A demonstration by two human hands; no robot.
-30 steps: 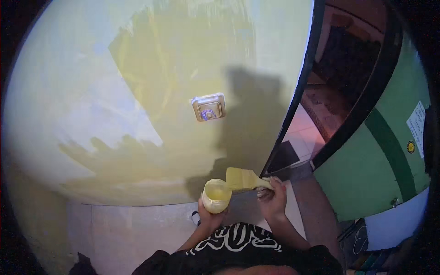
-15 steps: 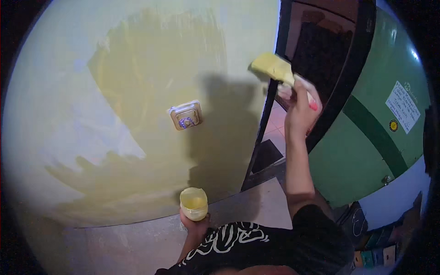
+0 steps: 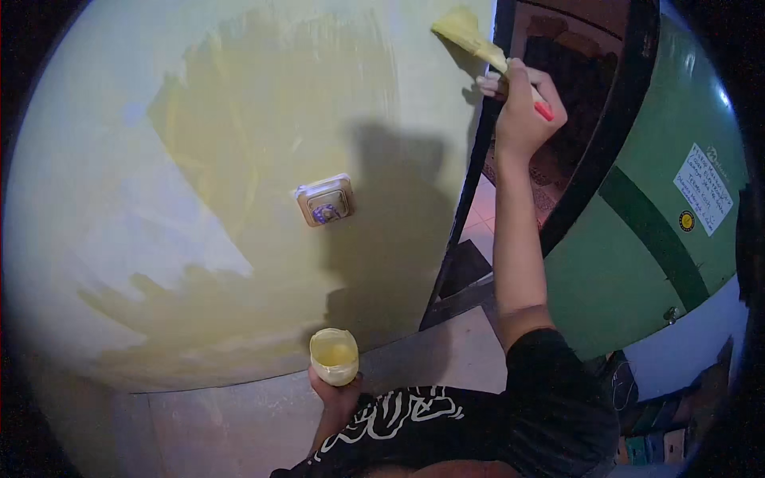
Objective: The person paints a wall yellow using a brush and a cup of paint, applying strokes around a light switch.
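My right hand [image 3: 526, 103] is raised high, fingers closed round the handle of a wide paintbrush [image 3: 466, 36] coated in pale yellow paint. The bristles are at the upper wall [image 3: 231, 135], just left of the dark door frame, casting a small shadow; I cannot tell whether they touch. Yellow patches cover part of the pale wall, around a square switch plate [image 3: 325, 199] with a purple mark. Low at the centre, my left hand [image 3: 335, 390] holds a cream-yellow container [image 3: 333, 354] with yellow paint inside, its fingers mostly hidden beneath it.
Right of the wall, a dark-framed doorway [image 3: 625, 56] shows a tiled floor beyond. A green door [image 3: 613, 287] carries a paper sign and a round sticker. Pale floor [image 3: 199, 422] lies below the wall; assorted small items [image 3: 653, 446] stand at the lower right.
My right hand has risen from beside the container to high on the wall, carrying the brush. The container has shifted down and left in the picture as the view moved.
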